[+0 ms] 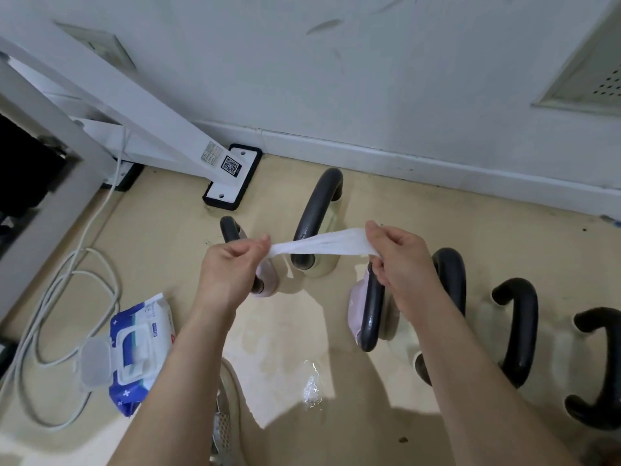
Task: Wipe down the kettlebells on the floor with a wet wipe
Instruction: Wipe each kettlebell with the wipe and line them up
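A white wet wipe is stretched taut between my two hands above the floor. My left hand pinches its left end and my right hand grips its right end. Below them several kettlebells with black handles stand on the beige floor: a small pink one, a large cream one, a pink one under my right hand, and more to the right.
An open blue-and-white wet-wipe pack lies on the floor at the left beside a coiled white cable. A white frame leg with a black foot stands near the wall. My shoe shows at the bottom.
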`<state>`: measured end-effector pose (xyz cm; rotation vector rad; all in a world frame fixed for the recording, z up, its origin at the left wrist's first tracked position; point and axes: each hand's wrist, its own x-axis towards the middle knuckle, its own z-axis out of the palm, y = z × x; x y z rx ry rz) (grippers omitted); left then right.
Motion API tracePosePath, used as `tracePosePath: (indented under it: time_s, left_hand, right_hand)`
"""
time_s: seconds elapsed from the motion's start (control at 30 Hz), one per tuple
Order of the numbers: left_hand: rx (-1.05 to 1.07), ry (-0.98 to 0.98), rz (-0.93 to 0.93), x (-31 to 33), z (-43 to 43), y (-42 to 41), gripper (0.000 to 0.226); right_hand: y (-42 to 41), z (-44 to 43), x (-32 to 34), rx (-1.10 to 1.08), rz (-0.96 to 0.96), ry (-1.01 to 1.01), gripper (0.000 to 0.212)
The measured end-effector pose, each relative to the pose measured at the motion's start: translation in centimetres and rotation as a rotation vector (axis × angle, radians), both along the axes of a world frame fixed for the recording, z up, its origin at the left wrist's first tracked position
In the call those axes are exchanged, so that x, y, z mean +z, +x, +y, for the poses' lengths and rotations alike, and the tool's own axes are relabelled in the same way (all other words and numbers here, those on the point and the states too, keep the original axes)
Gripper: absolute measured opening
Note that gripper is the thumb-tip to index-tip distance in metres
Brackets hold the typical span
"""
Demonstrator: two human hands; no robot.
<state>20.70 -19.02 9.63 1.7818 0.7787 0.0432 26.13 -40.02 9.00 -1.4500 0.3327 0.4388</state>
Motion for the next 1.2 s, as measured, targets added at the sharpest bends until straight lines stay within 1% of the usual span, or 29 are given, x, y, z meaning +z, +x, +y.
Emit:
tracePosePath:
  time_s: [0.03,0.1,0.17,0.2,0.23,0.27,0.3,0.33,0.4,0.43,0.53,0.6,0.67,0.7,0.73,0.8,0.83,0.87,0.93,1.0,1.03,1.07,1.13,1.2]
  left_hand:
    - [-0.002,0.004,-0.030,0.3,0.0,0.1,0.038]
    - [-0.054,-0.022,-0.038,0.9,0.3,0.0,0.030]
    - [-0.196,-0.030,0.029,1.3,0.8,-0.4,0.020]
    - [-0.317,0.042,0.095,1.3,1.0,-0.6,0.014]
    - [-0.438,0.150,0.157,1.5,0.8,-0.9,0.015]
    - [-0.515,0.241,0.179,1.6,0.4,-1.0,0.020]
    - [-0.527,0.263,0.137,1.9,-0.3,-0.9,0.022]
    - [-0.498,0.176,0.054,2.3,-1.2,-0.7,0.021]
    - [-0.463,-0.094,-0.101,3.1,-3.5,-0.2,0.015]
    - [-0.469,-0.156,-0.146,3.4,-4.6,0.0,0.013]
    - [-0.474,-0.231,-0.169,2.8,-6.0,0.1,0.014]
    - [-0.420,-0.310,-0.157,2.4,-5.9,0.0,0.009]
    - [-0.299,-0.440,-0.173,2.4,-5.8,0.0,0.011]
    - [-0.242,-0.461,-0.179,2.7,-5.7,0.1,0.015]
    - [-0.215,-0.421,-0.176,2.9,-5.6,0.3,0.018]
    - [-0.257,-0.251,-0.160,3.5,-5.3,0.5,0.016]
    - [-0.300,-0.195,-0.155,3.8,-5.1,0.7,0.013]
    - [-0.347,-0.154,-0.146,4.0,-4.8,0.8,0.011]
    - [-0.445,-0.092,-0.088,4.0,-3.8,0.8,0.010]
    - [-0.512,-0.065,-0.010,3.8,-3.0,0.5,0.014]
    - [-0.527,-0.069,0.010,3.6,-2.7,0.3,0.018]
    - [-0.534,-0.088,0.030,3.5,-2.5,0.0,0.022]
    - [-0.567,-0.157,0.085,3.4,-1.7,-0.4,0.027]
    - [-0.678,-0.150,0.181,3.1,-0.5,-0.6,0.017]
  right_hand:
    - [-0.1,-0.2,0.3,0.034,-0.058,-0.041,0.023]
    - [-0.1,-0.7,1.1,0.071,-0.124,-0.061,0.017]
    - [-0.1,-1.1,1.8,0.063,-0.122,-0.027,0.011]
    - [0.0,-1.2,2.2,0.066,-0.117,-0.014,0.010]
    - [0.0,-1.2,2.5,0.083,-0.120,-0.011,0.008]
    - [0.0,-1.1,3.0,0.119,-0.133,-0.012,0.006]
    - [0.0,-0.7,3.4,0.166,-0.154,-0.013,0.005]
    - [-0.1,-0.3,4.0,0.211,-0.179,-0.018,0.007]
    - [0.0,0.9,4.7,0.255,-0.234,-0.063,0.015]
    - [0.0,1.5,5.0,0.258,-0.254,-0.099,0.020]
    - [0.6,2.6,5.4,0.261,-0.275,-0.216,0.040]
    - [1.1,2.6,5.4,0.270,-0.289,-0.259,0.042]
    - [1.6,2.3,5.4,0.288,-0.392,-0.369,0.047]
    - [1.9,2.1,5.2,0.297,-0.469,-0.474,0.049]
    - [2.1,1.8,5.0,0.300,-0.541,-0.587,0.050]
    - [2.2,1.5,4.4,0.259,-0.660,-0.736,0.046]
    - [2.1,1.4,4.0,0.209,-0.710,-0.756,0.043]
    - [2.0,1.4,3.7,0.143,-0.745,-0.739,0.039]
    - [1.6,1.8,3.5,-0.013,-0.738,-0.569,0.033]
    - [1.5,2.3,3.4,-0.151,-0.604,-0.335,0.033]
    - [1.6,2.5,3.2,-0.210,-0.521,-0.255,0.034]
    - [1.7,2.6,3.1,-0.252,-0.453,-0.223,0.035]
    - [1.9,2.6,2.6,-0.250,-0.399,-0.265,0.038]
    - [2.1,2.1,2.1,-0.171,-0.415,-0.362,0.042]
